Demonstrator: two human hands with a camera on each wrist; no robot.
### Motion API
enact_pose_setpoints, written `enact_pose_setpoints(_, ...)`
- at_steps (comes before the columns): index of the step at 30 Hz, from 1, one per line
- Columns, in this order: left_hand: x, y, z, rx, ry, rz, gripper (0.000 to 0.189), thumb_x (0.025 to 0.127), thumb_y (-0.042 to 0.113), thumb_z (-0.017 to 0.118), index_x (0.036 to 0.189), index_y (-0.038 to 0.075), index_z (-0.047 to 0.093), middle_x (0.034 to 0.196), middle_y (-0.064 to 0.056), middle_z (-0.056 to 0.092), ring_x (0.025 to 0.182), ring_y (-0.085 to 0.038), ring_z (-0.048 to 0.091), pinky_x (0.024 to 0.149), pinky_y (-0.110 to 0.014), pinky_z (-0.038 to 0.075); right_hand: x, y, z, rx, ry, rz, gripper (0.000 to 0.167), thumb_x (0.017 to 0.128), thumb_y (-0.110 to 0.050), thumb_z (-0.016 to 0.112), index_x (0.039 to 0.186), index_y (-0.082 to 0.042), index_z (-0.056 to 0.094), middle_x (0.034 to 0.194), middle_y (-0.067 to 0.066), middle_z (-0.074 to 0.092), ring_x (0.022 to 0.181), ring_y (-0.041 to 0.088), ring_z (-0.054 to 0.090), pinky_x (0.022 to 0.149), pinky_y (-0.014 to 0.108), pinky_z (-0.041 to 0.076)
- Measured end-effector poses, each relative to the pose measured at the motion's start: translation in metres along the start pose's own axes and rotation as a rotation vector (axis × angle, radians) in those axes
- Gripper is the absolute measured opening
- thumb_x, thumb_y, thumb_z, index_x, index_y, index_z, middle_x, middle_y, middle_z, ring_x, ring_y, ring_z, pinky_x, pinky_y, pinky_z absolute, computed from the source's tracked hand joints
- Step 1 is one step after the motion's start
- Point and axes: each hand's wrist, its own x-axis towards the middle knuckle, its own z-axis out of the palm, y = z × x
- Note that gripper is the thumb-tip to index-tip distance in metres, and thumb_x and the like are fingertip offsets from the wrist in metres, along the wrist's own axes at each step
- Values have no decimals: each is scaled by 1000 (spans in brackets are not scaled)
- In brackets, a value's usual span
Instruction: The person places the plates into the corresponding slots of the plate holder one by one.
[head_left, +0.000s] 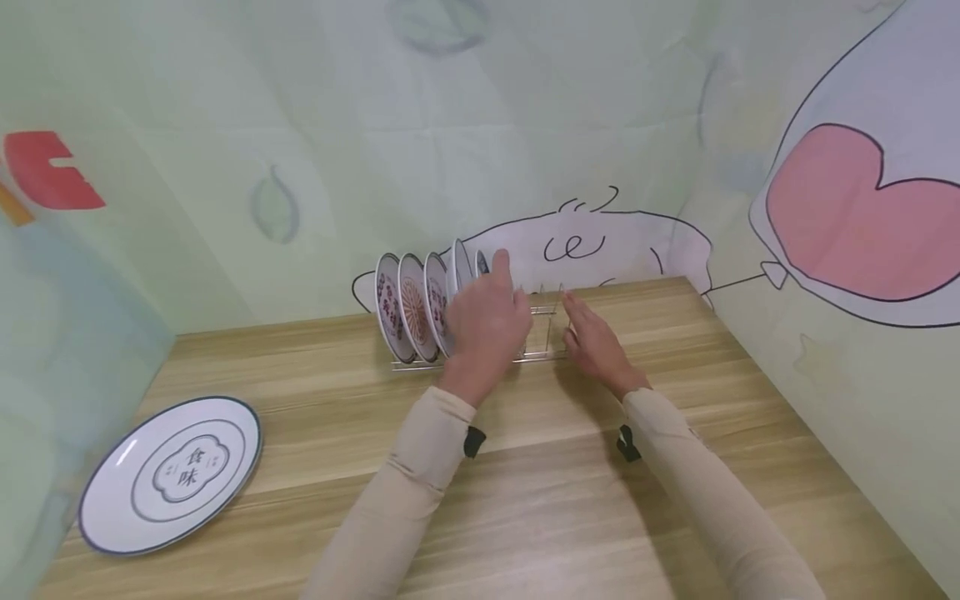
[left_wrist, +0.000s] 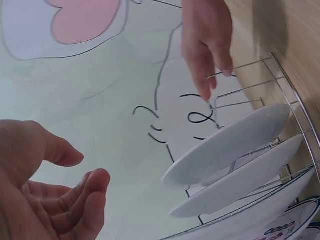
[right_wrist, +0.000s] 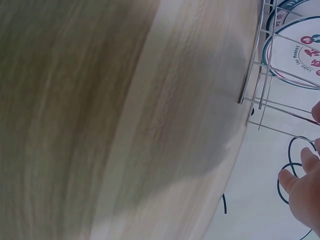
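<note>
A wire dish rack [head_left: 555, 357] stands near the back edge of the table, with several patterned plates [head_left: 415, 308] upright in its left part. My left hand [head_left: 487, 321] is held in front of the plates at the rack's middle. In the left wrist view its thumb and loosely bent fingers [left_wrist: 95, 200] are apart with nothing between them, beside white plates [left_wrist: 230, 145]. At the rack's right end, my right hand [head_left: 596, 342] holds the end wire between thumb and fingers. The right wrist view shows only part of that hand [right_wrist: 307, 195], cut off by the frame edge.
A large white plate [head_left: 187, 475] with a blue rim and printed characters lies flat at the table's left. Printed cloth [head_left: 337, 167] hangs behind and at both sides of the wooden table [head_left: 540, 517].
</note>
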Motion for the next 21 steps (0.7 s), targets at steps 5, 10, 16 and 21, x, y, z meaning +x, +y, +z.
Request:
enact_pose_setpoints(5,-21,-20,-16,-121,158,26,43,93,21,63,134,9,59,53,-1,49,44,-16,39,37,-27,29,2,-3,1,-2,-9,9,60,98,-5,47,155,3,27,163,19,27,148,40,32,123,52,27)
enact_pose_setpoints(10,-45,-47,-30,-245,235,1,38,91,17,64,128,5,64,54,-3,57,46,-18,47,42,-27,32,2,-5,0,10,-12,7,60,98,-5,48,154,3,27,163,19,27,148,40,32,123,52,26)
enact_pose_setpoints(16,-72,-86,-48,-265,316,-84,35,89,16,66,122,4,68,63,-7,67,53,-26,59,49,-39,42,0,-4,0,10,-19,21,60,99,-8,46,155,1,26,164,17,25,149,39,30,124,52,26)
enact_pose_setpoints(21,-83,-121,-58,-202,350,-190,35,89,18,65,121,3,68,69,-10,71,60,-34,64,54,-48,45,0,-2,0,12,-23,19,59,100,-10,45,155,1,26,164,17,25,150,38,29,124,53,26)
